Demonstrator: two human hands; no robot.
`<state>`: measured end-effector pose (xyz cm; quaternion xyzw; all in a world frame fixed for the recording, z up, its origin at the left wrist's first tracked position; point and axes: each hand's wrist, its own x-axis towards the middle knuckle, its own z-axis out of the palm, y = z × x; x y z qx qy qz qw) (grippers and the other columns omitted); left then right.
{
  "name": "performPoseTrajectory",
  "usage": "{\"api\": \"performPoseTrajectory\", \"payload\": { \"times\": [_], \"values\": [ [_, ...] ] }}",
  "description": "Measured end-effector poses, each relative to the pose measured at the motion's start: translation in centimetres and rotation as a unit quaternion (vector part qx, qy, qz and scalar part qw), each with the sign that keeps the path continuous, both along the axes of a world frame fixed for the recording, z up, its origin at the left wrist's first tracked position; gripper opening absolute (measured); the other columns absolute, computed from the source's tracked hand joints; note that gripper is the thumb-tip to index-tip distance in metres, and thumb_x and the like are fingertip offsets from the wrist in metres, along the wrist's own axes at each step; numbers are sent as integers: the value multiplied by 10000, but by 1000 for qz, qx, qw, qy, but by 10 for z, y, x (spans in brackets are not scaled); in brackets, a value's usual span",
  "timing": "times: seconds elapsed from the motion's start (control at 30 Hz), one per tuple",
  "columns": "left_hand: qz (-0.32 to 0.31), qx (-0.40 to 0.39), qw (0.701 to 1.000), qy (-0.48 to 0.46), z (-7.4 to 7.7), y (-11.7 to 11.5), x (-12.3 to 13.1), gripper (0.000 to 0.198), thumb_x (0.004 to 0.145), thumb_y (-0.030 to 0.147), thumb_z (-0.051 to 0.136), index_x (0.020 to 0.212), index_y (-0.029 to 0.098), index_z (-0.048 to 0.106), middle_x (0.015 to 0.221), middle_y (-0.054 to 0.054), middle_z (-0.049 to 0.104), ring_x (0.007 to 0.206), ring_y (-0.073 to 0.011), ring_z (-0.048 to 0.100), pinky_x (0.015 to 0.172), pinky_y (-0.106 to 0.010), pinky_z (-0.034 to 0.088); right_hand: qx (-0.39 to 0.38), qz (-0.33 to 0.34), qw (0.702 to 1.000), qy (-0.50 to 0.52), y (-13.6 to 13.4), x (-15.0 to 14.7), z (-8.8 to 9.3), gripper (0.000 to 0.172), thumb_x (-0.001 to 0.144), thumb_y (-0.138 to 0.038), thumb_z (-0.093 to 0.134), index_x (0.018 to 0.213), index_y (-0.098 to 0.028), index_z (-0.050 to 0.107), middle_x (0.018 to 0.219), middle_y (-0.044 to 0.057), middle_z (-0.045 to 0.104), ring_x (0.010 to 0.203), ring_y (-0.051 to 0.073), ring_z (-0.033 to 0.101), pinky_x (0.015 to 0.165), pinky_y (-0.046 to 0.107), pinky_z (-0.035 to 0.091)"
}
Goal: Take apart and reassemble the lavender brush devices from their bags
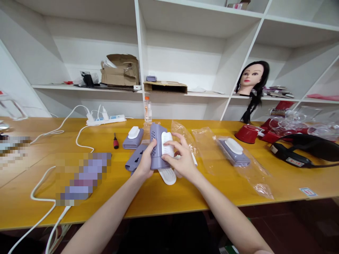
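Observation:
My left hand [145, 159] is closed round a purple plastic casing [159, 161] with rows of small holes, held tilted above the table. The thumb and fingers of my right hand [184, 158] grip a white ridged plastic piece [166, 138] against the casing's right side. Whether the piece is fixed to the casing I cannot tell. Beneath my hands lie a flat purple panel [134, 159] with dark cut-outs and a white slotted strip [168, 176], partly covered. Just behind to the left sits another purple casing [133, 141] with a white oval part [134, 132] on top.
A red-handled screwdriver [116, 142] lies left, near a power strip [113, 119] with white cables. A bagged purple casing [239, 160] lies to the right, before red-and-clear parts [246, 134] and a black strapped device [291, 155]. A bottle [147, 110] stands behind; a mannequin head [250, 79] sits above.

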<state>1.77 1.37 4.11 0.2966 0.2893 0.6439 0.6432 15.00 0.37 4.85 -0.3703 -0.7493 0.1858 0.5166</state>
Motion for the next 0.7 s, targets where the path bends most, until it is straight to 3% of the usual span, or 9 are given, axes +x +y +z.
{"api": "performPoseTrajectory", "payload": {
  "times": [0.23,0.43,0.57,0.7],
  "values": [
    [30,55,998,32,-11,6,3,417,732,387,638,1072,149,592,993,-78,695,947,-246,640,863,-361,489,0,-45,998,52,1,-11,-9,223,636,-124,588,839,-215,585,1217,50,472,811,138,567,599,253,471],
    [59,83,995,18,-17,4,7,449,733,423,625,1100,168,578,1037,-72,675,1003,-243,610,877,-337,463,-74,-30,986,149,5,-16,-14,499,711,-288,625,1178,-232,458,1109,63,528,768,142,539,613,264,474],
    [99,137,983,68,-19,3,6,389,740,359,634,1096,207,591,1084,-40,650,1022,-218,590,881,-294,444,-73,-35,994,78,9,-16,-14,218,794,-330,534,931,-177,608,866,47,589,785,168,534,714,304,448],
    [141,181,964,132,-18,3,5,384,744,303,637,1117,222,592,1131,-35,623,1072,-206,551,935,-274,390,-154,21,975,158,10,-15,-9,239,746,-368,583,890,-179,611,828,33,621,735,160,550,674,289,456]
  ]
}}
